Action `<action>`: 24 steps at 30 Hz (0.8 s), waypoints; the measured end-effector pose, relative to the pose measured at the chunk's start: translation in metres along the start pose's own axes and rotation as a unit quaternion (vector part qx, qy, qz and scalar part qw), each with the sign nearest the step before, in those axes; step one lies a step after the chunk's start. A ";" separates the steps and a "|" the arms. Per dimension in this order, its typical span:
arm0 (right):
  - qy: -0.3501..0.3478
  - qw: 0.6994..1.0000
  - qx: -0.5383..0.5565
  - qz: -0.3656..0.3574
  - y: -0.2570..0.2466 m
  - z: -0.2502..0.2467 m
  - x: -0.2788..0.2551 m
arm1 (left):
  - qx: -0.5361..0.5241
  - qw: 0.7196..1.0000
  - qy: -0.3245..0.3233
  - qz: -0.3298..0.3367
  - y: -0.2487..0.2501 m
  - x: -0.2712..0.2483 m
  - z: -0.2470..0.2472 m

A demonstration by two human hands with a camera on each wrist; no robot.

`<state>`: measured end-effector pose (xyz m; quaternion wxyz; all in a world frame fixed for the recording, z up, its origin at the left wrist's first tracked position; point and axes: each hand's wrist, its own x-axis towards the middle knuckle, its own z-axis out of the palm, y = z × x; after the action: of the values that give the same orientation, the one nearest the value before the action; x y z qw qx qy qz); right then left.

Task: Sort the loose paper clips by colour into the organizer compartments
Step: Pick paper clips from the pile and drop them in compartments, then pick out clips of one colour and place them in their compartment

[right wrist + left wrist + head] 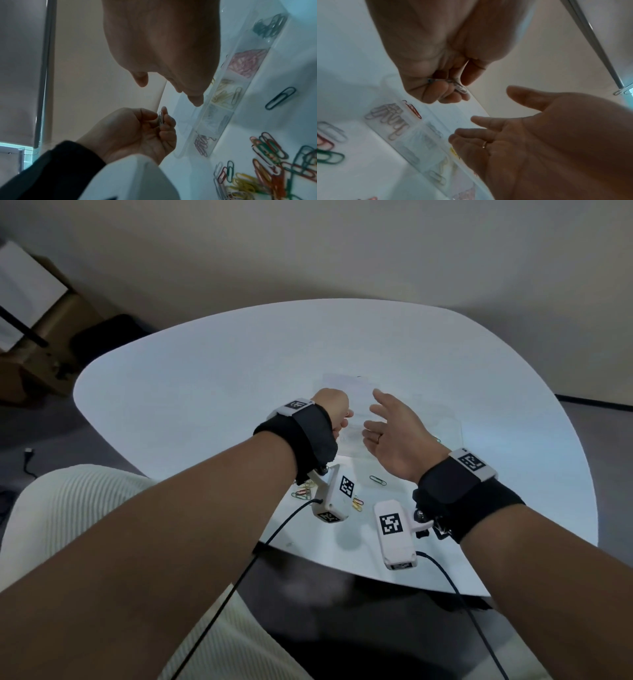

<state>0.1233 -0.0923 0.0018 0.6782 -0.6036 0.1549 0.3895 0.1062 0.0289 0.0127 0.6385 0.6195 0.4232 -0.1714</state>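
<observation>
A clear organizer (454, 419) lies mid-table, under both raised hands. My left hand (342, 419) pinches a pale silver paper clip (460, 88) between thumb and curled fingers; the same clip (161, 119) shows in the right wrist view. My right hand (373, 414) hovers open beside it, palm toward the left hand, holding nothing. The organizer (254, 75) holds dark clips (269, 27), pink clips (247, 63), yellow clips (223, 93), silver clips (212, 120) and reddish clips (202, 144) in separate compartments. A loose mixed pile (267, 169) lies nearer me.
Loose clips (303, 493) lie by the table's (205, 392) near edge, with a single dark clip (377, 480) apart from them. Camera cables hang off the front edge. Cardboard boxes (37, 330) stand on the floor at left. A wall runs behind the table.
</observation>
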 end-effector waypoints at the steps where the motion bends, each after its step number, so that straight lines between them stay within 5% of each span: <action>1: 0.003 1.000 0.000 -0.015 -0.001 -0.004 -0.003 | -0.008 1.000 -0.002 0.003 0.000 0.001 0.004; 6: 0.046 0.990 -0.028 -0.132 0.002 -0.027 -0.026 | -0.024 0.999 -0.018 0.029 -0.001 0.002 0.019; 12: 0.077 0.957 -0.229 -0.157 0.015 -0.047 -0.040 | 0.072 0.990 -0.015 0.124 -0.005 -0.006 0.018; 16: 0.053 0.892 -0.427 -0.137 0.034 -0.051 -0.025 | 0.311 0.916 -0.018 0.251 -0.018 -0.026 0.013; 19: 0.062 0.798 -0.577 -0.162 0.051 -0.053 -0.007 | 0.457 0.856 -0.034 0.238 -0.040 -0.026 0.012; 24: 0.052 0.710 -0.677 -0.185 0.069 -0.051 0.008 | 0.576 0.778 -0.061 0.243 -0.086 -0.007 0.017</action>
<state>0.0925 -0.1402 -0.0629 0.1369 -0.9370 -0.2297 0.2247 0.0436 -0.0041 -0.0393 0.2068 0.9425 0.0411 -0.2595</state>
